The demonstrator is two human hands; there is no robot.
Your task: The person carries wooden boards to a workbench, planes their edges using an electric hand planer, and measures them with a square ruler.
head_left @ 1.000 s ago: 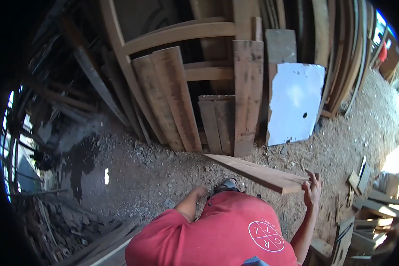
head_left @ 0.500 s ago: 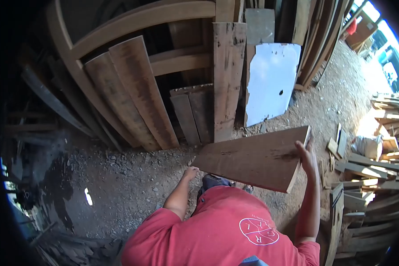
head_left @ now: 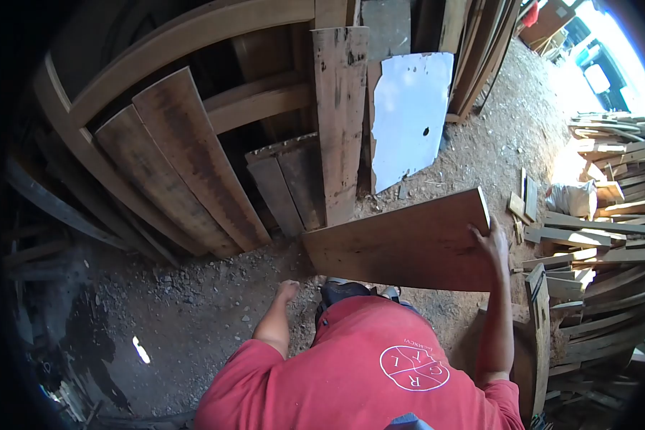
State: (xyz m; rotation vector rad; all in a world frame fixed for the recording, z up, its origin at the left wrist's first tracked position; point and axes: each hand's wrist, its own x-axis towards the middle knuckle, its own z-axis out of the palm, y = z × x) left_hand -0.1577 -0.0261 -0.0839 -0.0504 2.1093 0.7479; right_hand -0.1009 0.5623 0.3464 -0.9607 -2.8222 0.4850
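A wide brown wooden board (head_left: 401, 247) stands on its long edge in front of my legs, tilted, its left end close to the ground by the leaning planks. My right hand (head_left: 493, 247) grips its right end, with the thumb side over the face. Off the board, to its lower left, my left hand (head_left: 288, 290) hangs above the gravelly floor with its fingers curled in and nothing visible in them. The board hides part of the ground behind it.
Against a wooden frame (head_left: 193, 29) lean stained planks (head_left: 193, 150), a tall plank (head_left: 340, 122) and a white chipped panel (head_left: 412, 118). Scrap wood (head_left: 609, 279) lies piled at right, near a whitish sack (head_left: 573, 199). An upright plank (head_left: 539, 330) stands by my right arm.
My left hand has let go of the board's left end and moved away to the left. The board has turned more upright, with my right hand still on its right end.
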